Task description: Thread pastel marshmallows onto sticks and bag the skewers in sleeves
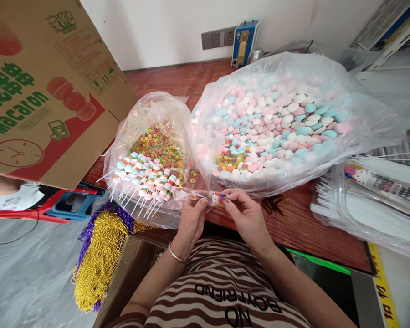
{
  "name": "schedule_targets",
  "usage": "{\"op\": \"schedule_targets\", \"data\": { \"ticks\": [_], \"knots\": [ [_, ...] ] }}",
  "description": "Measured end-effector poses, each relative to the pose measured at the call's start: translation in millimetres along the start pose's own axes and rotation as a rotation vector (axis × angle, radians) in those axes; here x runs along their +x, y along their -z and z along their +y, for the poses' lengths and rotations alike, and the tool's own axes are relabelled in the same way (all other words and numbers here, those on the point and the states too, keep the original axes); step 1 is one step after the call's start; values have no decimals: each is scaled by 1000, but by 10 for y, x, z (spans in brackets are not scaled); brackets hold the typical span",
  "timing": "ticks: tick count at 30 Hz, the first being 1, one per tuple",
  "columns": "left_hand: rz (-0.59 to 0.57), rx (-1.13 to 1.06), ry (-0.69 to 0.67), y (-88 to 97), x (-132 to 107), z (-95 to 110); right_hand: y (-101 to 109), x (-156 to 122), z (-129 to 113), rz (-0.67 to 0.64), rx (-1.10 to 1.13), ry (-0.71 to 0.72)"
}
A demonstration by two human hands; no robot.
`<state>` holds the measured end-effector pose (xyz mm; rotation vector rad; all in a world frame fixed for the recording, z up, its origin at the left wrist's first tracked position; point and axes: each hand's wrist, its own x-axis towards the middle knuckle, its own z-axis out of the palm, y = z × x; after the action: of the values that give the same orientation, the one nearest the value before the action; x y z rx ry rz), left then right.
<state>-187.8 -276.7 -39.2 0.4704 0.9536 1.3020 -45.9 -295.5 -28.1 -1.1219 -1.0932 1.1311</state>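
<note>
At the table's front edge, a small clear plastic wrapper (216,198) with a colourful print is stretched between my two hands. My left hand (192,222) pinches its left part between thumb and fingers. The thumb and forefinger of my right hand (248,219) close on its right end. I cannot make out whether anything is inside it. Just left of my hands, striped candy skewers on white sticks (145,175) lie in a clear bag of small ring candies (164,141). Beyond my right hand spreads a big clear bag of pink, white and blue candy discs (259,118), with some ring candies among them.
A large cardboard box (64,86) stands at the left. White sticks (358,205) and printed wrappers (386,182) lie at the right, near gold twist ties (274,206). Gold and purple bead strands (100,255) hang lower left. A blue device (245,43) stands by the wall.
</note>
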Motion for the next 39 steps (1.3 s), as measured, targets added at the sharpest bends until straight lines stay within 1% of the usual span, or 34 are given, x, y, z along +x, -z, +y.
{"op": "schedule_targets", "data": {
  "ticks": [1, 3, 6, 9, 12, 13, 15, 18, 22, 23, 24, 26, 29, 31, 32, 34, 37, 39],
  "knots": [
    [-4, 5, 11, -2, -3, 2, 2, 1, -6, 14, -17, 22],
    [6, -27, 29, -1, 5, 0, 5, -2, -2, -16, 8, 20],
    [5, -130, 81, 3, 37, -19, 9, -12, 44, -95, 153, -47],
    [18, -205, 117, 2, 61, -41, 13, -18, 96, -92, 228, -95],
    [27, -235, 129, -2, 67, -59, 17, -8, 101, -47, 220, -116],
    [29, -238, 130, -2, 66, -64, 17, -2, 90, -49, 217, -126],
    [30, -242, 128, -4, 63, -73, 13, 12, 61, -94, 204, -137],
    [18, -239, 129, -9, 59, -79, -1, 22, 24, -149, 151, -111],
    [34, -185, 88, -26, 57, -78, -2, 17, 19, -118, 32, -89],
    [45, -153, 75, -31, 56, -79, 7, 21, 21, -105, -26, -56],
    [52, -114, 69, -36, 54, -82, 21, 29, 24, -93, -101, 7],
    [60, -40, 68, -44, 46, -90, 63, 57, 30, -105, -295, 209],
    [44, 4, 72, -53, 34, -89, 145, 110, 48, -130, -573, 570],
    [37, -16, 67, -64, 30, -71, 193, 135, 68, -95, -677, 720],
    [38, -33, 58, -73, 29, -58, 210, 143, 79, -67, -701, 759],
    [52, -58, 26, -91, 27, -37, 231, 150, 101, -50, -713, 778],
    [69, -29, -16, -103, 16, -49, 240, 151, 134, -96, -704, 763],
    [95, 22, -31, -87, 10, -90, 246, 154, 153, -99, -693, 767]
  ]
}}
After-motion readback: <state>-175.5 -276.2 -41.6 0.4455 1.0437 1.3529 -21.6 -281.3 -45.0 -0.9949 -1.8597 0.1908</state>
